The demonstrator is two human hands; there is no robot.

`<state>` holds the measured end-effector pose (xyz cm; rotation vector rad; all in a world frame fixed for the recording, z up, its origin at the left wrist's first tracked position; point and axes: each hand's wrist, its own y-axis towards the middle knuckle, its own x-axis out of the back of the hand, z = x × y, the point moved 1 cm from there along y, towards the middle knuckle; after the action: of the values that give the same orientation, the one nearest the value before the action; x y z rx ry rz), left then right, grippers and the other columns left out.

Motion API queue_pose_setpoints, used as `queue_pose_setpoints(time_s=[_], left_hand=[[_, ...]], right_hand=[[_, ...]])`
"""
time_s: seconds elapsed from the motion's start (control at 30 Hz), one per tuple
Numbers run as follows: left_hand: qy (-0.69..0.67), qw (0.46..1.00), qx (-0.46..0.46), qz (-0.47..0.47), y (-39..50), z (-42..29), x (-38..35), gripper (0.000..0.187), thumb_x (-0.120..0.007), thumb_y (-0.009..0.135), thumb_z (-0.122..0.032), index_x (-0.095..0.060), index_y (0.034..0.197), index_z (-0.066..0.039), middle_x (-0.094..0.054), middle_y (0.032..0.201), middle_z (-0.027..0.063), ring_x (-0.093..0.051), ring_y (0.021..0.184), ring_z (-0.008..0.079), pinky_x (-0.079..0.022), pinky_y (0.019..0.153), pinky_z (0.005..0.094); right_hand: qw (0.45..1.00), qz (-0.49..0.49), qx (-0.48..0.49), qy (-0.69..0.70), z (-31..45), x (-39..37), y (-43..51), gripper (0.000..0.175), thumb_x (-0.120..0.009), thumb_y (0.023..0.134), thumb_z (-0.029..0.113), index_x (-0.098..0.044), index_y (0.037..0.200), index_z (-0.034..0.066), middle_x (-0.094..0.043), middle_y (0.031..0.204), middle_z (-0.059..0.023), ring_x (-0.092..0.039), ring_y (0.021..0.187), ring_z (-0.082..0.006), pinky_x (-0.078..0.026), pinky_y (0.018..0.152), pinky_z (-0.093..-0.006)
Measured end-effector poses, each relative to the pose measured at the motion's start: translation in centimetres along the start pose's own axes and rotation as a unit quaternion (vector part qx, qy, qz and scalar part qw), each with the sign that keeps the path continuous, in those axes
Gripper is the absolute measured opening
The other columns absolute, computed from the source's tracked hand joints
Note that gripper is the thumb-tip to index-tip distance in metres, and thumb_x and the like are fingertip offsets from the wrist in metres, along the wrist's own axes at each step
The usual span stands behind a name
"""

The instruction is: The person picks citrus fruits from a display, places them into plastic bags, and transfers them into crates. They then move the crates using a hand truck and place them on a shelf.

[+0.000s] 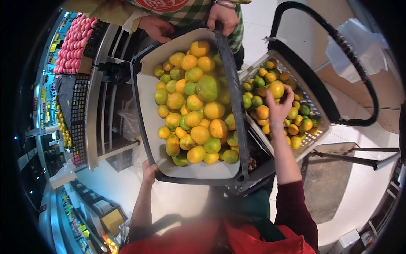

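A black plastic crate (142, 127) with a pale lining is tilted before me, filled with green and orange mandarins (193, 119). My left hand (149, 172) grips its near left corner. To the right, my right hand (281, 106) has its fingers around a yellow mandarin (276, 89). That hand is over a pale slotted basket (312, 104), which holds many smaller mandarins (293, 129). Across from me, another person's two hands (223, 17) are at the far rim of the black crate.
A hand truck (349, 50) with a black curved handle carries the pale basket, with a clear plastic bag (356, 43) beside the handle. Stacked pink-wrapped fruit (77, 44) fills a display at far left. A metal shelf frame (95, 120) stands left of the crate.
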<state>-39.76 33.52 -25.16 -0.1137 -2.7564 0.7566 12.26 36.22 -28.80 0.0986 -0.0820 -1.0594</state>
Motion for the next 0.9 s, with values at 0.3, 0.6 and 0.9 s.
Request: queue_pose_setpoints(time_s=[0.3, 0.6, 0.9], left_hand=[[0.025, 0.999, -0.025, 0.03, 1.2, -1.7, -1.6, 0.02, -0.049, 0.064, 0.002, -0.06, 0.08, 0.001, -0.058, 0.069, 0.0006, -0.053, 0.061, 0.0138, -0.043, 0.059, 0.0278], [0.014, 0.997, 0.039, 0.064, -6.6, -4.3, -7.1, 0.031, -0.053, 0.064, 0.005, -0.065, 0.092, 0.003, -0.065, 0.083, 0.0037, -0.059, 0.071, 0.0146, -0.047, 0.062, 0.0276], [-0.009, 0.965, 0.082, 0.249, -19.1, -8.8, -22.7, 0.023, -0.063, 0.081, -0.016, -0.069, 0.101, -0.007, -0.065, 0.077, 0.0026, -0.057, 0.061, 0.0103, -0.042, 0.053, 0.0253]], right_hand=[[0.884, 0.35, -0.087, -0.297, 13.0, 5.3, -13.2, 0.039, -0.07, 0.075, 0.014, -0.048, 0.103, -0.0013, -0.055, 0.097, -0.0231, -0.056, 0.092, -0.0403, -0.047, 0.079, -0.0454], [0.794, 0.413, 0.003, -0.447, 12.7, 8.8, -5.8, 0.029, -0.058, 0.072, 0.03, -0.067, 0.088, 0.0066, -0.065, 0.086, -0.0191, -0.062, 0.083, -0.038, -0.05, 0.076, -0.047], [0.78, 0.395, 0.039, -0.484, 20.0, 20.4, 7.5, 0.03, -0.061, 0.072, 0.028, -0.06, 0.081, -0.0007, -0.06, 0.077, -0.0228, -0.058, 0.076, -0.0405, -0.046, 0.068, -0.0445]])
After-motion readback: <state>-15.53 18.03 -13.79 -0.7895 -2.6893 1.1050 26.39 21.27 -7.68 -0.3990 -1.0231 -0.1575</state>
